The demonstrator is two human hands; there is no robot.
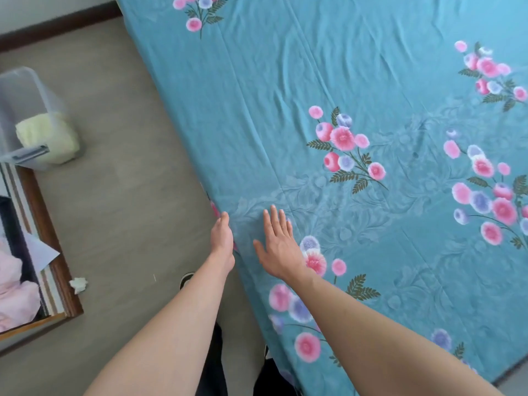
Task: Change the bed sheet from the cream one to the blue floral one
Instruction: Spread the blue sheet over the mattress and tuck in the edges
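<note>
The blue floral sheet (328, 90) lies spread over the whole bed, with soft creases running along it. My right hand (278, 247) rests flat on the sheet close to the bed's left edge, fingers straight and together. At that edge my left hand (222, 238) reaches down along the side of the mattress; its fingers are hidden behind the sheet's hanging border. A folded cream sheet (47, 138) sits inside a clear plastic bin (20, 90) on the floor at the left.
Grey floor (123, 181) runs along the bed's left side. A wooden-framed piece with striped fabric and pink cloth (43, 252) stands at the lower left, a crumpled tissue (77, 284) beside it. My foot (186, 280) stands by the bed.
</note>
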